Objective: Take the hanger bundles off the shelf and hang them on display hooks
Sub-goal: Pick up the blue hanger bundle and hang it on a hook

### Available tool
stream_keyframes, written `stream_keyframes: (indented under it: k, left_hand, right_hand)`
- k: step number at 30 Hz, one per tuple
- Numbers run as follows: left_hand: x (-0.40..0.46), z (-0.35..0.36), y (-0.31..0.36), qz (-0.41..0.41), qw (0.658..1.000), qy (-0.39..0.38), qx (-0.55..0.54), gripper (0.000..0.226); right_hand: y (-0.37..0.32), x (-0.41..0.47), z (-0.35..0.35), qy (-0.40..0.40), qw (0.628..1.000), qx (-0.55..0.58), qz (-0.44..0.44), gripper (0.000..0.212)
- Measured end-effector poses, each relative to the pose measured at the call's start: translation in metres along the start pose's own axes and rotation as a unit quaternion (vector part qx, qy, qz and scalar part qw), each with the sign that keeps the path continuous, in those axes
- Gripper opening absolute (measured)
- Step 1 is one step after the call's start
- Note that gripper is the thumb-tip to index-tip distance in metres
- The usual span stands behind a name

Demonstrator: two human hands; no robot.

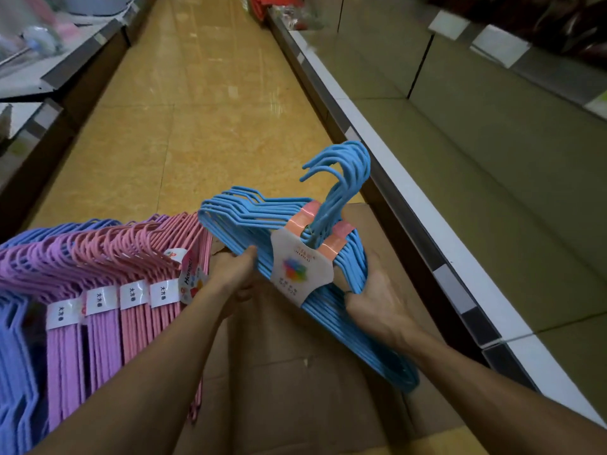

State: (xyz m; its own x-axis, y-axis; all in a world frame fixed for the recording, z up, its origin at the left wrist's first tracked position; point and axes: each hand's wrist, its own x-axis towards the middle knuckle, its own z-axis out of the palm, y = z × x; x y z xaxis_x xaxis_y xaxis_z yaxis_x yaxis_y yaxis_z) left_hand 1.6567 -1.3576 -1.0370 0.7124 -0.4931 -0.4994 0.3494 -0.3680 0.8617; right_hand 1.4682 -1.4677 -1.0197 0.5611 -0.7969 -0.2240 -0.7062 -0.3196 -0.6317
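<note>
A bundle of blue hangers (249, 221) with a white label and orange tape bands is held in the air over the aisle, hooks pointing up and away. My left hand (238, 274) grips its left shoulder from below. My right hand (374, 297) grips the lower bars on the right side. On the left hang several more bundles: pink hangers (144, 257), purple hangers (65, 290) and blue-violet hangers (16, 356), each with a white tag.
A flattened cardboard box (295, 372) lies on the floor below my hands. A low empty shelf (460, 192) with a white edge runs along the right. Stocked shelves (49, 60) line the left. The yellow tiled aisle floor (203, 110) stretches ahead.
</note>
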Motion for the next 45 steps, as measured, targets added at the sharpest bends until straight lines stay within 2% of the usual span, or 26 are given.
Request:
stream_keyframes:
  k: [2,4,6,8,13,16,20,26,32,39,45]
  left_hand:
    - [0.001,-0.001,-0.001,-0.012,0.997,0.011,-0.074,0.023]
    - [0.001,-0.004,0.004,-0.032,0.978,-0.018,-0.203,0.023]
    - [0.0,-0.007,0.011,-0.024,0.933,-0.072,-0.351,0.028]
    - [0.0,-0.011,0.014,-0.013,0.899,-0.082,-0.429,0.022]
    - [-0.005,-0.01,0.018,-0.04,0.885,-0.063,-0.459,0.023]
    - [-0.007,-0.01,0.022,-0.056,0.881,-0.038,-0.468,0.021]
    - [-0.01,-0.015,0.033,-0.051,0.878,-0.011,-0.475,0.017]
    - [-0.033,-0.037,0.076,-0.024,0.868,0.002,-0.496,0.016]
    - [-0.105,-0.077,0.168,-0.013,0.876,0.03,-0.482,0.008]
    - [-0.233,-0.135,0.33,0.008,0.88,0.042,-0.472,0.011]
    - [-0.373,-0.184,0.515,0.049,0.885,0.048,-0.46,0.006]
  right_hand:
    - [0.003,-0.004,-0.013,-0.024,0.999,0.035,-0.023,0.084]
    - [0.006,-0.007,-0.024,-0.057,0.995,0.063,-0.043,0.081]
    - [0.007,-0.01,-0.031,-0.074,0.992,0.088,-0.059,0.079]
    - [0.007,-0.012,-0.033,-0.074,0.99,0.094,-0.071,0.076]
    - [0.012,-0.011,-0.032,-0.081,0.99,0.09,-0.066,0.075]
    - [0.007,-0.006,-0.034,-0.084,0.991,0.085,-0.065,0.067]
    - [-0.008,0.007,-0.04,-0.083,0.99,0.081,-0.081,0.055]
    - [-0.053,0.015,-0.072,-0.094,0.986,0.072,-0.12,0.047]
    - [-0.141,-0.018,-0.137,-0.119,0.98,0.094,-0.132,0.056]
    - [-0.28,-0.089,-0.264,-0.115,0.975,0.11,-0.153,0.061]
    - [-0.428,-0.168,-0.404,-0.066,0.971,0.133,-0.185,0.04]
